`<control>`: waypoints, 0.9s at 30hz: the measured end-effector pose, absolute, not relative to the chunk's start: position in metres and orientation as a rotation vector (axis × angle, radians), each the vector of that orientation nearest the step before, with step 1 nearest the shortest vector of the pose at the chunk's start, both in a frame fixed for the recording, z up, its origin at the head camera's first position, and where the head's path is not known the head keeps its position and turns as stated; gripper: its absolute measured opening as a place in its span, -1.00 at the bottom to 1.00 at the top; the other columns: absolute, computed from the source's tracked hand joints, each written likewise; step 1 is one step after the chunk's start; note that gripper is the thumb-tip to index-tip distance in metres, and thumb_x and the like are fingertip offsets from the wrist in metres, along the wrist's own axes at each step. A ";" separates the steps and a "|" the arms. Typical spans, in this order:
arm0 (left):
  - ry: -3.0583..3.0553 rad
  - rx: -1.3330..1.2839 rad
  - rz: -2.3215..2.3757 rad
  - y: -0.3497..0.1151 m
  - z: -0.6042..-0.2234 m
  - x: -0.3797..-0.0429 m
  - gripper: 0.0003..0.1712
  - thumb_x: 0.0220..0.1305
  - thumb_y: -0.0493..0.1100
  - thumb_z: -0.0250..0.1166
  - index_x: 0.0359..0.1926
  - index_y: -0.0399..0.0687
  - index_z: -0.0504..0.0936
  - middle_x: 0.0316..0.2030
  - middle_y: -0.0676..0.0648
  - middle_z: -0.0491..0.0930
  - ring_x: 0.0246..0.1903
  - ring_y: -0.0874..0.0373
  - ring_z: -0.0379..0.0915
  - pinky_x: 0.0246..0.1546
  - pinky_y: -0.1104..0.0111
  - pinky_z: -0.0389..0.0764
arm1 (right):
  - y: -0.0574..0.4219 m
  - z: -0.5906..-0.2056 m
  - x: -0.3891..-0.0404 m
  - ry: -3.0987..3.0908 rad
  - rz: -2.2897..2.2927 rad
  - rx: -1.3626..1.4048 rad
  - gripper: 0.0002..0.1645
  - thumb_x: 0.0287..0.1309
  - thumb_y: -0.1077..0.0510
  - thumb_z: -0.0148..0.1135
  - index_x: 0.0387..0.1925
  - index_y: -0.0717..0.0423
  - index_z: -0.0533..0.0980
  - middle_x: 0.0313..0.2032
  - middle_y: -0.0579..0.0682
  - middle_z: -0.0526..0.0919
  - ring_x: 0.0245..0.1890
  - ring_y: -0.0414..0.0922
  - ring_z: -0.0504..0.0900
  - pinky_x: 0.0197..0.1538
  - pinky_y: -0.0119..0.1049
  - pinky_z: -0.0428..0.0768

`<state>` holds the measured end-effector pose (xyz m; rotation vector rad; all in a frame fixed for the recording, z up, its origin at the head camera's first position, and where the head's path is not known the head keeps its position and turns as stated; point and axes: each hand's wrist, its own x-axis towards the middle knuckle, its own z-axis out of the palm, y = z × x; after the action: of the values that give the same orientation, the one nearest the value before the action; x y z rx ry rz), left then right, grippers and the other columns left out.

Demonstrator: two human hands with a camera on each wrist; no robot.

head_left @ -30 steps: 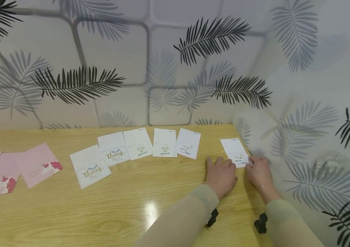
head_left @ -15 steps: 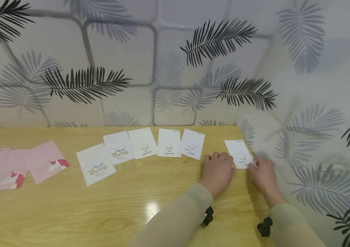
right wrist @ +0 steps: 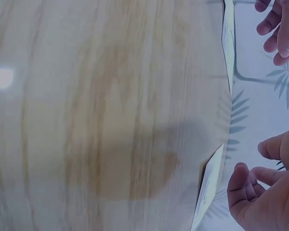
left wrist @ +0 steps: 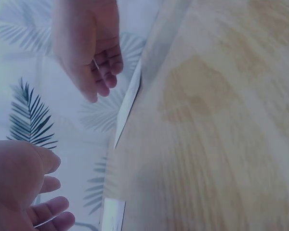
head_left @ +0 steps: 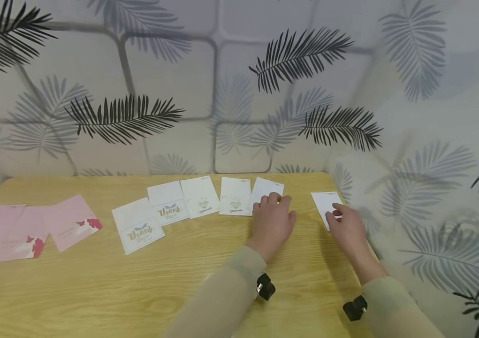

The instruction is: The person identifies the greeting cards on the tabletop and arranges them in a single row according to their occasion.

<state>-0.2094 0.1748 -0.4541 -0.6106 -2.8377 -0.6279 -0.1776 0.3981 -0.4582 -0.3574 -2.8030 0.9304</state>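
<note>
Leftward since 1 second ago, the left hand (head_left: 271,221) now rests relaxed on the heart card (head_left: 267,189); the right hand (head_left: 346,226) presses flat fingers on the far-right card (head_left: 324,203). Thin, light, slippery paper: probably best slid, then pinched at an edge. Tabletop (head_left: 95,291) edge and wall sit just right; open room lies nearer the person.

Wooden table (head_left: 95,291) with a glare spot near 6 o'clock. Three pink cards (head_left: 32,227) overlapping at 9 o'clock, red-and-white print on their lower corners. Just left of centre, two white "Thank you" cards (head_left: 138,225), the farther one (head_left: 167,203) overlapping the nearer one's corner. Beside them toward 12 o'clock, two white diamond cards (head_left: 200,197) (head_left: 236,196), side by side. Leaf-pattern wall (head_left: 239,94) behind from 9 through 3 o'clock, black and grey fronds.
</note>
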 end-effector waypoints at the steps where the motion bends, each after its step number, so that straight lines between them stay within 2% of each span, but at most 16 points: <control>1: -2.833 -0.595 -0.652 0.171 -0.452 -0.211 -0.53 0.65 0.14 0.28 0.42 0.14 0.67 0.23 -0.01 0.61 0.16 -0.01 0.51 0.10 0.11 0.53 | 0.395 -0.457 -0.178 -2.805 0.940 -0.350 -0.38 0.58 0.10 0.16 0.43 0.48 0.48 0.11 0.41 0.69 0.08 0.36 0.72 0.11 0.22 0.65; 3: -2.833 -0.560 -0.694 0.163 -0.450 -0.213 -0.54 0.65 0.12 0.30 0.41 0.11 0.67 0.22 -0.03 0.62 0.15 -0.02 0.52 0.08 0.10 0.53 | 0.386 -0.451 -0.176 -2.816 0.980 -0.341 -0.38 0.62 0.11 0.13 0.46 0.48 0.44 0.15 0.42 0.67 0.13 0.37 0.69 0.14 0.26 0.63; 7: -2.834 -0.504 -0.765 0.147 -0.449 -0.218 -0.55 0.64 0.07 0.32 0.39 0.05 0.67 0.21 -0.07 0.62 0.14 -0.05 0.53 0.08 0.06 0.53 | 0.376 -0.450 -0.177 -2.853 1.035 -0.332 -0.35 0.68 0.08 0.08 0.52 0.46 0.38 0.21 0.40 0.64 0.19 0.35 0.66 0.12 0.20 0.64; 17: -2.886 -0.381 -0.803 0.119 -0.460 -0.236 -0.47 0.57 0.06 0.40 0.42 -0.02 0.62 0.18 -0.13 0.64 0.11 -0.12 0.54 0.07 0.01 0.53 | 0.352 -0.450 -0.189 -2.883 1.200 -0.379 -0.30 0.70 0.02 0.02 0.60 0.39 0.31 0.37 0.40 0.53 0.37 0.35 0.54 0.24 0.21 0.58; 27: -2.922 -0.321 -0.811 0.114 -0.463 -0.243 -0.44 0.60 0.08 0.37 0.45 -0.05 0.61 0.25 -0.18 0.64 0.20 -0.17 0.55 0.17 -0.10 0.51 | 0.323 -0.453 -0.199 -2.887 1.281 -0.352 -0.29 0.70 0.02 0.02 0.60 0.40 0.30 0.39 0.38 0.52 0.39 0.31 0.54 0.26 0.16 0.59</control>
<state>-0.2431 0.1143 -0.4627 -0.3210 -2.9219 -0.8113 -0.1995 0.3233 -0.4529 -0.3516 -2.8869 1.2811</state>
